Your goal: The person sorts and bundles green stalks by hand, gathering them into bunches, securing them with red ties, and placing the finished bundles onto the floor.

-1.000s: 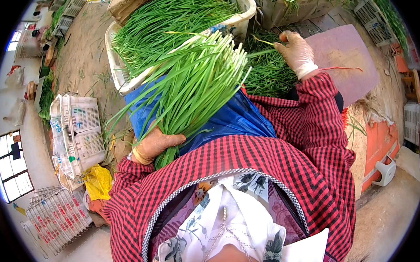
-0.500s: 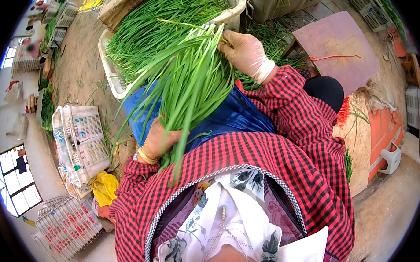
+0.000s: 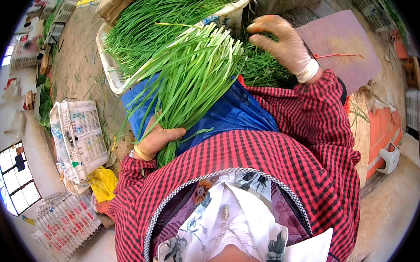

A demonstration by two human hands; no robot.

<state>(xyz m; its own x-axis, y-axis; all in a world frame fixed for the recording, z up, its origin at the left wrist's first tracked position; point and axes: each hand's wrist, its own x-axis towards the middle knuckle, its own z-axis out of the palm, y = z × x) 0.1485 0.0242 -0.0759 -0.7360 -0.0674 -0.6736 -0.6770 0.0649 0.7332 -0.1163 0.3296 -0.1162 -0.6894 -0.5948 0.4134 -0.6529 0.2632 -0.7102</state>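
Note:
My left hand, in a thin glove, is wrapped round the leafy end of a bunch of garlic chives. The bunch lies slanting over a blue apron on my lap, its pale cut ends fanned out towards the far side. My right hand, also gloved, hovers to the right of those ends, fingers curved and apart, with nothing in it. Beyond the bunch stands a white plastic crate heaped with more chives. Below my right hand lie loose green leaves.
At the right is a low purple-grey board-topped stand with a red tie on it. White crates and a yellow bag stand at the left. An orange carton and a white stool are at the right.
My right hand has let go of the cut ends and moved right, its fingers parting. The bunch has spread wider and settled on the apron, still in my left hand.

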